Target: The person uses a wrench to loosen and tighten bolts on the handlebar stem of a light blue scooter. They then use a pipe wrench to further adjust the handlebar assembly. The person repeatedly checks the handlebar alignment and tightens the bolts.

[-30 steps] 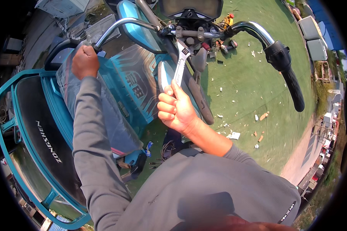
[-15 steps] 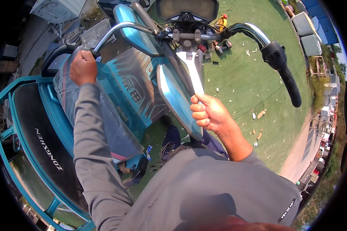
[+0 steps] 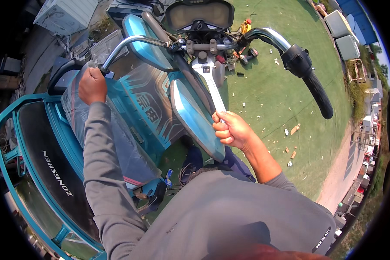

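Observation:
My left hand [image 3: 92,85] is closed around the grip end of the chrome left handlebar [image 3: 124,45], its palm side hidden. My right hand [image 3: 229,129] grips the handle of a silver adjustable wrench [image 3: 212,89], thumb along it. The wrench's head lies at the steering stem nut [image 3: 202,56], below the handlebar clamp [image 3: 201,46]; whether its jaws are seated on the nut I cannot tell. Beside the wrench is a teal body panel [image 3: 195,119] of a three-wheeled vehicle. The black right grip [image 3: 317,94] has no hand on it.
A dark display [image 3: 200,16] tops the handlebar. A plastic-covered teal panel [image 3: 145,109] and black padded seat [image 3: 45,158] are at left. Power tools [image 3: 249,55] and litter lie on green matting [image 3: 281,108]. White appliances [image 3: 65,15] stand at upper left, others along the right.
From a second ago, my right hand has moved right and the wrench has tilted, its head now at the stem nut. My left hand still grips the bar. The view has shifted slightly.

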A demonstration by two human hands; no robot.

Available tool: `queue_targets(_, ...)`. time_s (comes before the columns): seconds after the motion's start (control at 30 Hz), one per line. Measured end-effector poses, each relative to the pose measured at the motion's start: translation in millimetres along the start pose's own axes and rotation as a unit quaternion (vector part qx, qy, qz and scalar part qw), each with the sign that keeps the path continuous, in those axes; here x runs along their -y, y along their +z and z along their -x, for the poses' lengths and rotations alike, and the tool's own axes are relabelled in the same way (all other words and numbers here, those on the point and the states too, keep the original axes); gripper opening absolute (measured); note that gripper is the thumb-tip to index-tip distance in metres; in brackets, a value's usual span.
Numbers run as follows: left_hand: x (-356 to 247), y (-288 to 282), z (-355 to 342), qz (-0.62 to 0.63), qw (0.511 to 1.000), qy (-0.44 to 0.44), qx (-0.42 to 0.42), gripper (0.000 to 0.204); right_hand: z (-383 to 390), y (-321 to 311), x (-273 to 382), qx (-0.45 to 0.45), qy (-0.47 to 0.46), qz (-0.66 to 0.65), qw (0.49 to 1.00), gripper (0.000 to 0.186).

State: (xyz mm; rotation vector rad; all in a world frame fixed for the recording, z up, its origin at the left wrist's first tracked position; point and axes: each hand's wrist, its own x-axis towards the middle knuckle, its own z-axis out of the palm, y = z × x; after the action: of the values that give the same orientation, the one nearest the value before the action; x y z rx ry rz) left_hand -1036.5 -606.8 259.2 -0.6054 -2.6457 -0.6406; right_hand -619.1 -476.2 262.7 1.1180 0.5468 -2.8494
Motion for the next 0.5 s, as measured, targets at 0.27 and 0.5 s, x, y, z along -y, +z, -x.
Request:
queue_targets(0.27, 1.8, 4.2, 2.2, -0.004, 1.000, 0.003, -0.026, 0.040, -19.1, 14.7, -12.9, 0.013, -0.016, -0.003, 1.000, 0.027)
queue_targets(0.5, 1.7, 6.5, -0.2, -0.006, 0.999, 0.007, -0.032, 0.034, -19.3, 3.0, 7.1, -0.010, 0.002, -0.010, 1.000, 0.027)
